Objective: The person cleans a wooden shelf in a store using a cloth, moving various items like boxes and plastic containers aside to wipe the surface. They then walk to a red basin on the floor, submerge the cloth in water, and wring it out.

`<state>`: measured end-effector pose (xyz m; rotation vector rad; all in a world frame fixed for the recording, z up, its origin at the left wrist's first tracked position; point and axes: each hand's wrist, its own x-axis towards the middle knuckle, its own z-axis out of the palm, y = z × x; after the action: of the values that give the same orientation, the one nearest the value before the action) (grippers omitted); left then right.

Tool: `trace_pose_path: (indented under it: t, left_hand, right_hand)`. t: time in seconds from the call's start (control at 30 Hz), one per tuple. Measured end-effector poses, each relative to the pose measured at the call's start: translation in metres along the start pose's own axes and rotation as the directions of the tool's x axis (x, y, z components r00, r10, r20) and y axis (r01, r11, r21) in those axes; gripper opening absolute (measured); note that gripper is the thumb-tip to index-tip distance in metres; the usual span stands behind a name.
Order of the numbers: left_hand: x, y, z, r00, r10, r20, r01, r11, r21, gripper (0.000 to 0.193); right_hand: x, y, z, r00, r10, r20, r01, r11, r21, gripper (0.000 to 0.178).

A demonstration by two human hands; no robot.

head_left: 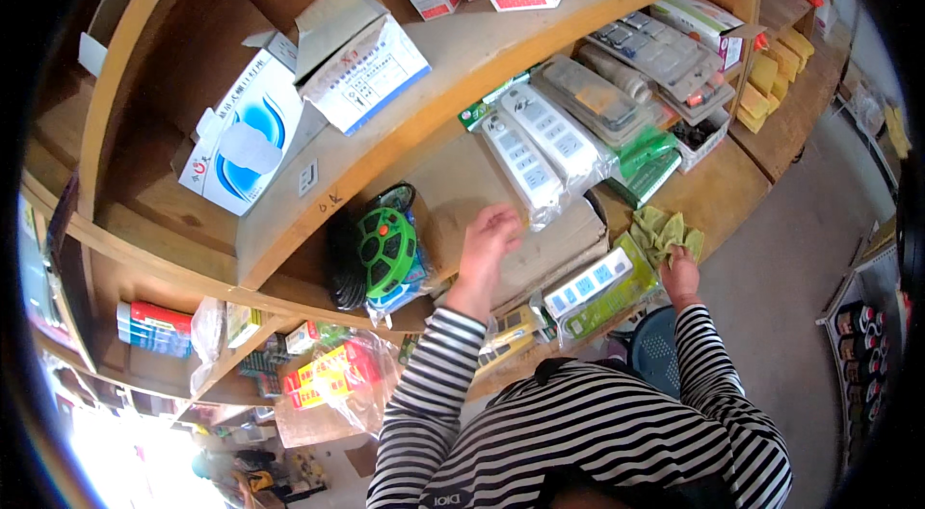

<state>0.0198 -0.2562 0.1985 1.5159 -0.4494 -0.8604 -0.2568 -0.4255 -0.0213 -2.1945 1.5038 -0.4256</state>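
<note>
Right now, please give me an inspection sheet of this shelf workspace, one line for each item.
Surface: wooden shelf, bare board under the left hand.
Job's things: white power strips in clear wrap, lying slanted; green cloth.
Clutter: open cardboard boxes on the shelf above; packaged power strip at the front edge.
Hands: left hand open, fingers spread, close to the white power strips, contact cannot be told; right hand shut on the green cloth.
Cables: green cable reel in plastic wrap, beside a black coil.
Surroundings: more stocked shelves to the right, grey floor.
</note>
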Motion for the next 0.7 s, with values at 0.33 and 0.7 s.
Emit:
trace_pose_path:
  t: [0.33, 0.7]
  left_hand:
    - [0.060, 0.013, 0.011, 0.981, -0.189, 0.038, 0.192, 0.975, -0.115, 0.034]
    - [0.095, 0.013, 0.036, 0.967, -0.243, -0.075, 0.194, 0.894, -0.403, 0.027]
  right_hand:
    - [0.027, -0.002, 0.009, 0.952, 0.069, 0.297, -0.016, 0.984, -0.175, 0.064]
    - [0.094, 0.060, 0.003, 0.907, 0.276, -0.317, -0.073, 0.846, 0.528, 0.023]
